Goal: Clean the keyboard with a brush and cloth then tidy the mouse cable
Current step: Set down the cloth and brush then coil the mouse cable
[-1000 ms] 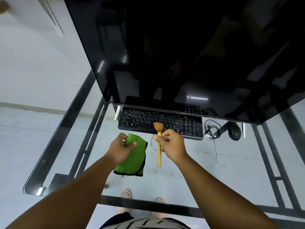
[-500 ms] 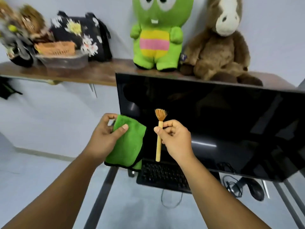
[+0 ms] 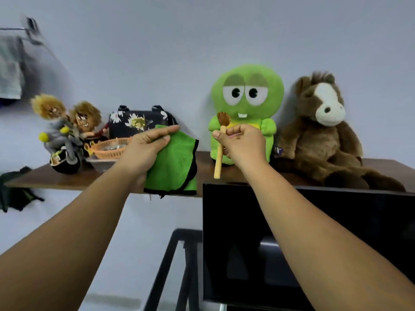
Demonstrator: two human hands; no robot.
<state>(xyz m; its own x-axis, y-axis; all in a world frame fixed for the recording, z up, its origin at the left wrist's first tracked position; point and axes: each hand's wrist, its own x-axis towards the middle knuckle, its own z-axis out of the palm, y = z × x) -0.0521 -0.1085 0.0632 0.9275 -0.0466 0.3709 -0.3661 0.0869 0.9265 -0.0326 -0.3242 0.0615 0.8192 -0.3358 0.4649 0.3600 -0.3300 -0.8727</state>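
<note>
My left hand [image 3: 146, 151] grips a green cloth [image 3: 175, 162] with a black hem, held up in front of me. My right hand [image 3: 242, 144] pinches a small wooden brush [image 3: 221, 140], bristles up and handle hanging down. Both hands are raised at shelf height, side by side and apart. The keyboard, the mouse and its cable are out of view below the frame. Only the top left part of the black monitor [image 3: 336, 232] shows.
A wooden wall shelf [image 3: 67, 179] carries a green plush toy [image 3: 247, 97], a brown plush horse [image 3: 321, 135], a black floral bag [image 3: 139, 123], an orange basket [image 3: 110, 150] and doll figures on a toy motorbike [image 3: 65, 135]. The table's dark frame [image 3: 170, 265] shows low in the middle.
The view has swung upward from the glass table and keyboard to the shelf and wall. Both hands rose with it, still holding the cloth and the brush.
</note>
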